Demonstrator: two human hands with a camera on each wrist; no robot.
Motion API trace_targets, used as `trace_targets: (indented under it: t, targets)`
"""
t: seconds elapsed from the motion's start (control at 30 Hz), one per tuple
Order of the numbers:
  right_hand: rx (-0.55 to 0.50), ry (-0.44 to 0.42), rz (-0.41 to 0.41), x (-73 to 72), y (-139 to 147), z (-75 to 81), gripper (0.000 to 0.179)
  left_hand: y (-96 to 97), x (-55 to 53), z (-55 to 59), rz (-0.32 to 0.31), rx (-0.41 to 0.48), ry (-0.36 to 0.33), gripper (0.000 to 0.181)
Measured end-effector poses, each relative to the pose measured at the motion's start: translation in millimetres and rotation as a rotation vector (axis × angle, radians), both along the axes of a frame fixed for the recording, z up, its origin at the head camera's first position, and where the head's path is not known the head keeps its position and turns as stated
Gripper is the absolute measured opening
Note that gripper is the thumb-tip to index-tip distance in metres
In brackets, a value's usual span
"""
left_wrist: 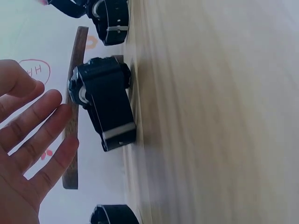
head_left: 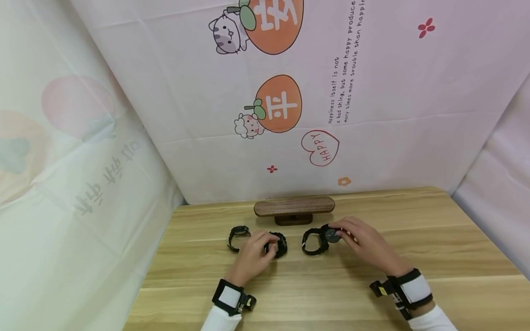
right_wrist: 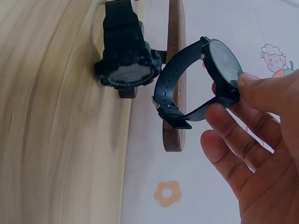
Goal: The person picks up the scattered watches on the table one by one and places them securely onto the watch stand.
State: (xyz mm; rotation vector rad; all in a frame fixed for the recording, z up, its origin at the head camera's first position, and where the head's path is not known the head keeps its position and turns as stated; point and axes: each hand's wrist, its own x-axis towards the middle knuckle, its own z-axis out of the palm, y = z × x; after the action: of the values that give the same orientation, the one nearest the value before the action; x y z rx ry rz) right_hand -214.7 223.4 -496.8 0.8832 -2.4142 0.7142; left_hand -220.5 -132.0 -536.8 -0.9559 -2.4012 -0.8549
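My right hand [head_left: 366, 241] pinches a black wristwatch [right_wrist: 224, 63] by its case, thumb at the edge of the round dark dial. Its buckled strap [right_wrist: 170, 84] forms a loop on the side away from the palm. A second, chunky black watch [left_wrist: 107, 98] stands on the table with its strap closed. Beside that one is my left hand [head_left: 253, 255], fingers loosely spread and nothing in the palm, as the left wrist view shows. On the far left stands a third black watch [head_left: 239, 238], its strap also looped; only part of it enters the left wrist view.
Behind the watches stands a dark wooden display bar [head_left: 294, 207] with rounded ends on a small base. The wood-grain table [head_left: 306, 294] ends at a printed white cloth [head_left: 393, 115] at the back. More white cloth [head_left: 83, 151] hangs on the left.
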Motion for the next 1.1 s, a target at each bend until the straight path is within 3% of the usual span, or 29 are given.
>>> trace_targets:
  t: [0.2,0.53,0.93,1.1]
  targets:
    - [-0.014,-0.015,0.006,4.1,-6.7,0.1,0.034,7.2,0.6,0.6,-0.023,0.027,0.027,0.017]
    - [-0.026,-0.003,0.023,6.1,-14.8,-3.4,0.036,19.3,3.9,4.6,-0.054,0.051,-0.022,0.020]
    - [-0.033,-0.018,0.080,5.3,-28.6,-1.9,0.037,34.3,5.9,6.8,-0.060,0.015,-0.107,0.042]
    - [-0.028,-0.023,0.089,4.3,-35.1,-1.5,0.035,41.3,4.4,6.0,-0.061,0.005,-0.073,0.049]
